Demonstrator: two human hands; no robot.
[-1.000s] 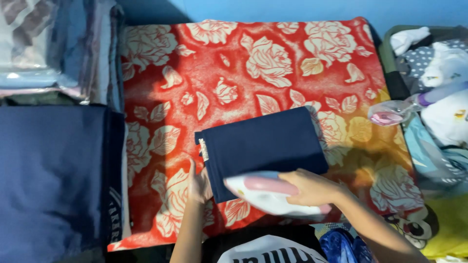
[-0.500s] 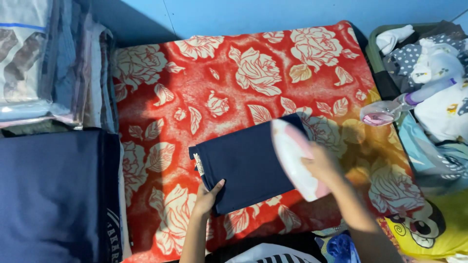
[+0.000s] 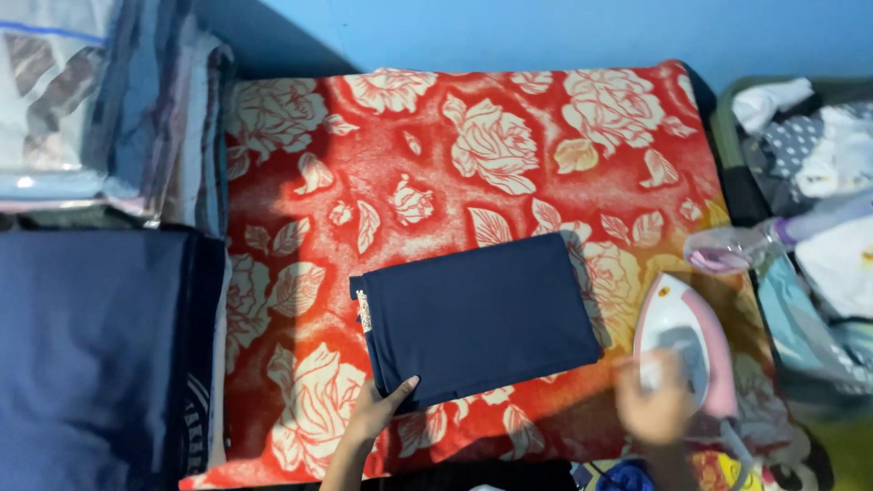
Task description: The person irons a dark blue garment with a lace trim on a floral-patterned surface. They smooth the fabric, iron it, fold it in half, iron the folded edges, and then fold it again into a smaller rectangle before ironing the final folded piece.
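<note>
Head view, left hand (image 3: 377,414) grip pinching folded navy cloth (image 3: 477,318), right hand (image 3: 657,405) blurred, grip unclear, at pink iron (image 3: 687,341)

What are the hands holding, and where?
The left hand grips the folded navy cloth at its near corner. The blurred right hand is on the iron; where exactly is unclear.
</note>
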